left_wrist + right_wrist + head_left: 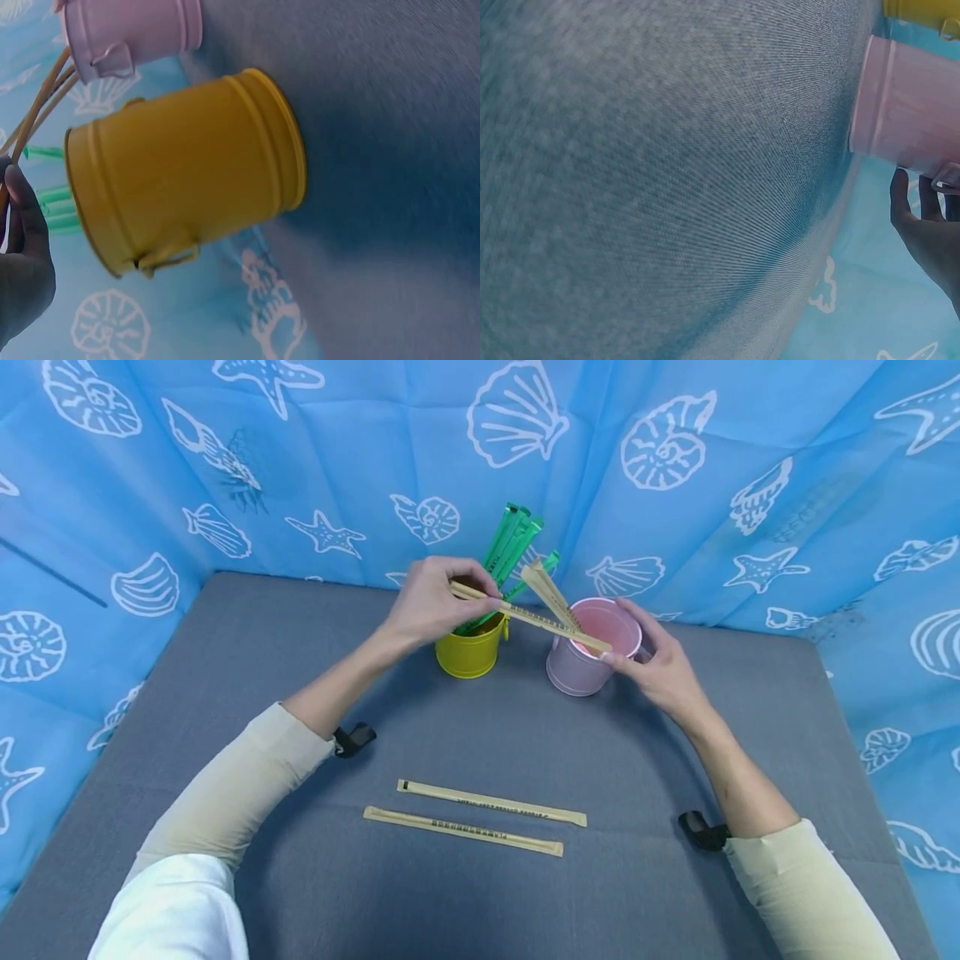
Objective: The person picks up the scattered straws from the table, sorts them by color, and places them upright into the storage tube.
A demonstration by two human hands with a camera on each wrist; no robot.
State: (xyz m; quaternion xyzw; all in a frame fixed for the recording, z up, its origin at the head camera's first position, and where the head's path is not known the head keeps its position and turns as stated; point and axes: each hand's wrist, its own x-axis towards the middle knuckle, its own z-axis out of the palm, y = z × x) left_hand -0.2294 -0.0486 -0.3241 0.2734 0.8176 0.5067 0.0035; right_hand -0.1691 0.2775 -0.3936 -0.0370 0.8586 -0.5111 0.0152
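Note:
My left hand (437,600) pinches a tan paper-wrapped straw (547,623) between thumb and fingers, above the yellow bucket (467,657). The straw slants down to the right, its far end over the rim of the pink bucket (572,673). My right hand (663,670) grips that bucket from the right side, thumb at the front near the straw's end. In the right wrist view its fingers (900,196) touch the bucket's side. More tan wrapped straws (553,595) lean in the pink bucket. Green wrapped straws (513,543) stand in the yellow one.
Two tan wrapped straws, an upper one (491,802) and a lower one (463,832), lie side by side on the grey cloth-covered table (480,910). Behind hangs a blue curtain (360,460) with white shell prints. Black straps (355,740) hang at both wrists.

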